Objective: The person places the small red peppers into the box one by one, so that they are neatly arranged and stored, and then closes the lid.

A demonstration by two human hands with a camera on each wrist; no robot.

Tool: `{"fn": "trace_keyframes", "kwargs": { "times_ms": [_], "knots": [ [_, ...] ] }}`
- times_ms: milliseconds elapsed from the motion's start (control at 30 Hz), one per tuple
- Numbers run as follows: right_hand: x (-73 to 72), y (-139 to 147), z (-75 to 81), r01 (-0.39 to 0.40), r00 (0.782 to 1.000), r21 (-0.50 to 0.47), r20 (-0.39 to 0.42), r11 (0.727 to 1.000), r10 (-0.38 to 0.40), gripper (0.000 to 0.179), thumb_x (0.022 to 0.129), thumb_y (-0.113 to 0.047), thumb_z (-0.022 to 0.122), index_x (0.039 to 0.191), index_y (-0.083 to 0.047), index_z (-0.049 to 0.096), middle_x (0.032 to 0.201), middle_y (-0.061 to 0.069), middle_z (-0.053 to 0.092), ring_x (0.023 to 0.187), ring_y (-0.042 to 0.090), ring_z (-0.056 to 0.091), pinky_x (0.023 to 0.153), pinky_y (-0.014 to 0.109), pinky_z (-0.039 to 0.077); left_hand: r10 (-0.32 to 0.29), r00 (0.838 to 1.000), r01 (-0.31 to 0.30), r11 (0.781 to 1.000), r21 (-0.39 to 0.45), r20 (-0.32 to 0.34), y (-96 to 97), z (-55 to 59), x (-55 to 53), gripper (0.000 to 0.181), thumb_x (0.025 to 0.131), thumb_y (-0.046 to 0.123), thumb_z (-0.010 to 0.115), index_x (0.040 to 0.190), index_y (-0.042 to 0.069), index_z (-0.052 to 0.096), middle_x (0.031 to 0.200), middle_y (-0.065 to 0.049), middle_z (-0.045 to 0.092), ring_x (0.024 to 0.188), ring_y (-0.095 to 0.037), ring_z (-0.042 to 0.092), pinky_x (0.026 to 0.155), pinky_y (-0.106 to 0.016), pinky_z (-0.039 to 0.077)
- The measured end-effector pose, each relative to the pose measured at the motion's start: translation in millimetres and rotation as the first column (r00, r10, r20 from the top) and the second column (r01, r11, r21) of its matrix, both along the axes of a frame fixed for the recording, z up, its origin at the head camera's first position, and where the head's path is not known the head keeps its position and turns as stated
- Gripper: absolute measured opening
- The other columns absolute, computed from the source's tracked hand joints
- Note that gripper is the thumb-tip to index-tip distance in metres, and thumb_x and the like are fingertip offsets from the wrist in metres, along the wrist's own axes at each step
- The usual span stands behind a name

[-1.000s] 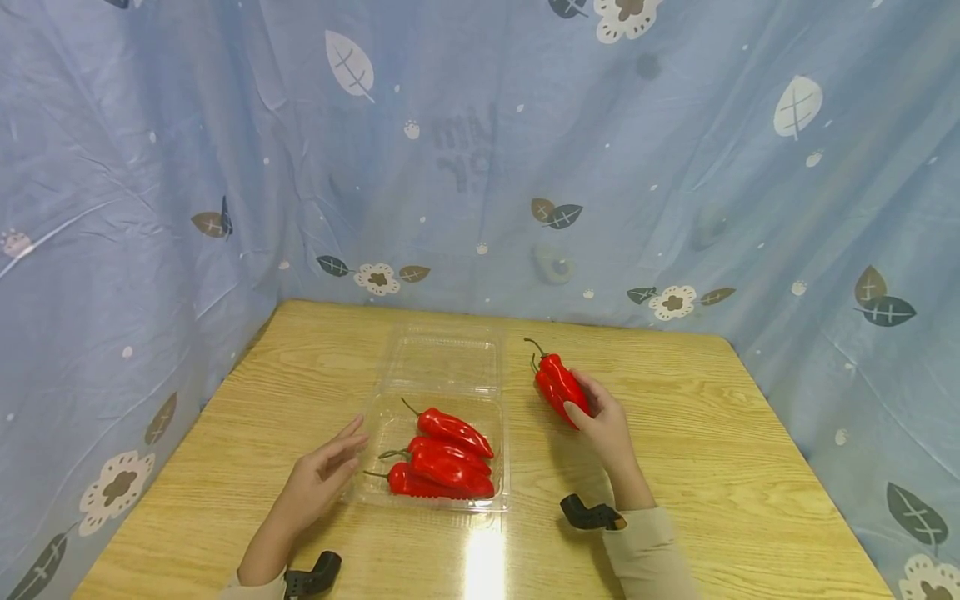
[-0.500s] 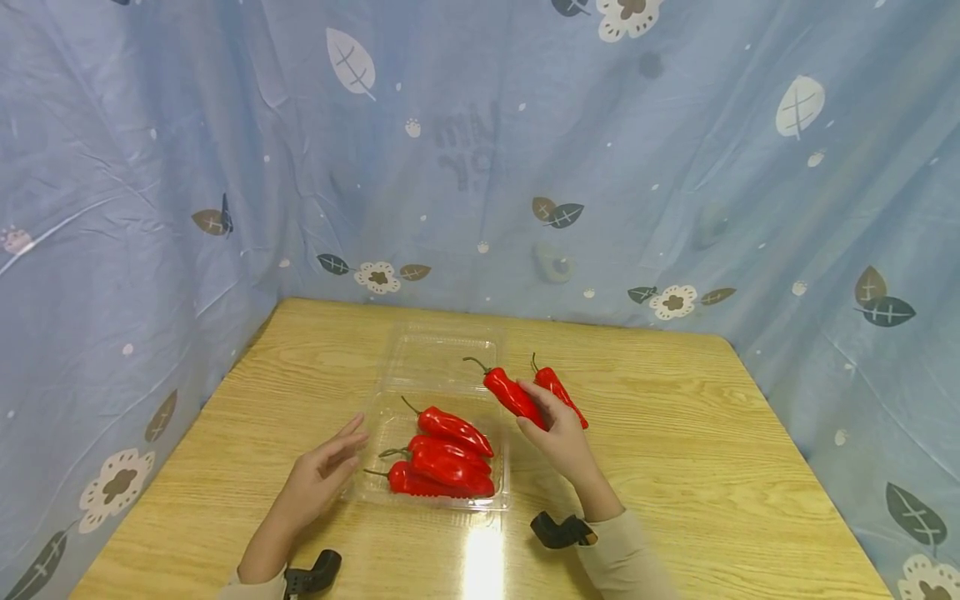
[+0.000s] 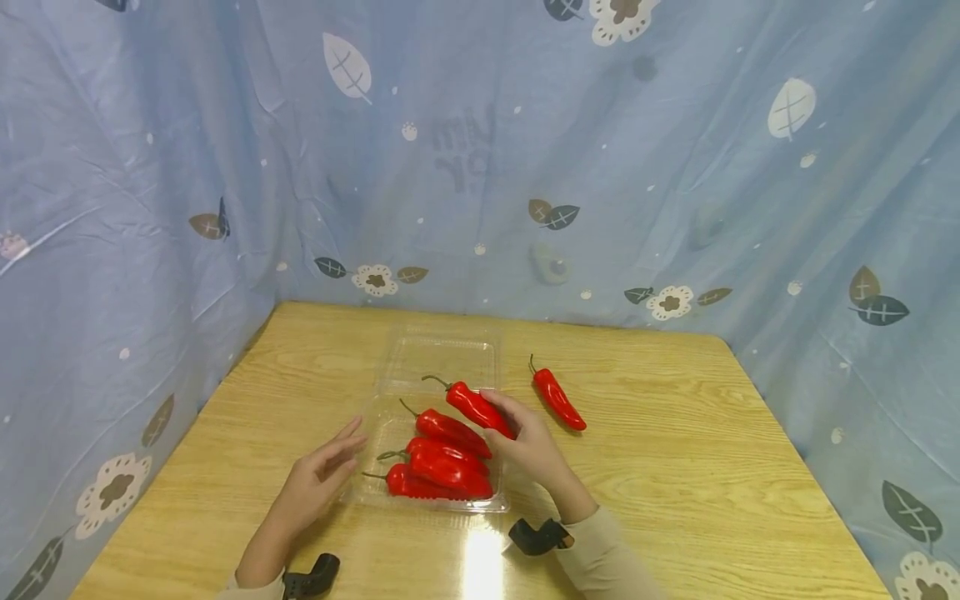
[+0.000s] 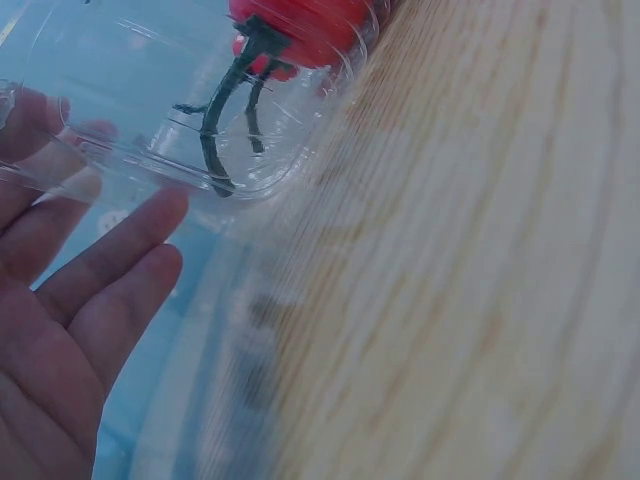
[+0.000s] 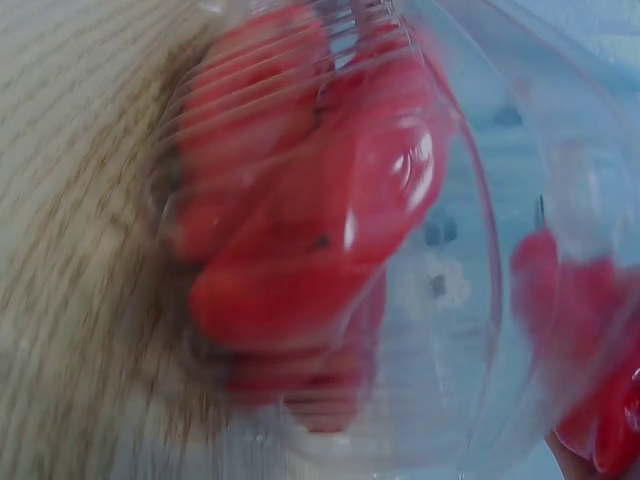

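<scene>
In the head view my right hand (image 3: 531, 446) grips a red chili pepper (image 3: 476, 407) by its lower end, its green stem pointing up and left. The held pepper is above the right side of a clear plastic clamshell box (image 3: 427, 506). Several red peppers (image 3: 448, 467) lie stacked inside the box, stems to the left. My left hand (image 3: 318, 483) is at the box's left side, fingers extended. The left wrist view has the left hand (image 4: 90, 290) with fingertips at the clear wall; whether all touch is unclear. The right wrist view is blurred, and most of the right hand is hidden there.
One loose red pepper (image 3: 558, 400) lies on the wooden table (image 3: 675, 467), right of the box. The box's clear lid (image 3: 442, 358) is folded back behind it. A blue patterned curtain (image 3: 480, 167) hangs around the back and sides.
My right hand has lifted one of the two peppers at the right and carried it left to the box. The other pepper stays on the table. My left hand has not visibly moved.
</scene>
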State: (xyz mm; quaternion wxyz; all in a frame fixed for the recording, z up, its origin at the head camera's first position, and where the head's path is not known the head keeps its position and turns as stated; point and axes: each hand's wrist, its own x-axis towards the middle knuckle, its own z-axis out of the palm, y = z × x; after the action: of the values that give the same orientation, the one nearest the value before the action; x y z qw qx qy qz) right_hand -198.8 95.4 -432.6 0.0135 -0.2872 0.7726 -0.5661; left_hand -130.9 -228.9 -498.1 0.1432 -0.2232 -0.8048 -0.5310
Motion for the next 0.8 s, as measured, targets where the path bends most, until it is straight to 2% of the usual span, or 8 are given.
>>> {"fn": "trace_keyframes", "kwargs": {
  "times_ms": [167,233,500,800],
  "knots": [
    [9.9,-9,21.2,-0.049,0.999,0.057,-0.005,0.997,0.049,0.048,0.085,0.009,0.059,0.132,0.009,0.048,0.131,0.026,0.054,0.108,0.038,0.059,0.092,0.044,0.053,0.008,1.000,-0.008,1.000,0.003,0.001,0.8,0.9,1.3,0.032,0.091,-0.010,0.053,0.123,-0.013,0.054,0.143,-0.032,0.035,0.121,0.005,0.047,0.095,-0.007,0.042],
    [10.6,-12,23.8,-0.066,0.998,0.088,-0.011,0.994,0.067,0.048,0.086,0.007,0.059,0.132,0.010,0.048,0.131,0.026,0.054,0.108,0.038,0.059,0.091,0.044,0.054,0.009,1.000,-0.009,1.000,0.003,0.006,0.9,0.9,1.1,0.032,0.091,-0.009,0.053,0.123,-0.013,0.054,0.144,-0.032,0.035,0.121,0.005,0.048,0.095,-0.008,0.042],
    [-7.5,-17,-6.5,-0.116,0.993,0.187,-0.008,0.976,0.120,0.049,0.088,-0.004,0.062,0.136,-0.004,0.050,0.134,0.014,0.055,0.114,0.029,0.057,0.094,0.036,0.053,0.009,1.000,-0.009,1.000,0.001,0.023,-0.1,1.0,0.1,0.032,0.091,-0.008,0.053,0.123,-0.012,0.054,0.145,-0.031,0.035,0.124,0.006,0.044,0.096,-0.007,0.041],
    [-10.7,-20,-10.5,-0.166,0.985,0.286,0.002,0.944,0.172,0.048,0.088,-0.008,0.063,0.135,-0.008,0.052,0.128,0.007,0.060,0.109,0.021,0.058,0.093,0.031,0.051,-0.006,1.000,0.006,1.000,0.014,0.017,0.4,0.6,0.0,0.032,0.091,-0.009,0.053,0.123,-0.014,0.053,0.144,-0.033,0.034,0.126,0.005,0.042,0.097,-0.007,0.040]
  ]
}}
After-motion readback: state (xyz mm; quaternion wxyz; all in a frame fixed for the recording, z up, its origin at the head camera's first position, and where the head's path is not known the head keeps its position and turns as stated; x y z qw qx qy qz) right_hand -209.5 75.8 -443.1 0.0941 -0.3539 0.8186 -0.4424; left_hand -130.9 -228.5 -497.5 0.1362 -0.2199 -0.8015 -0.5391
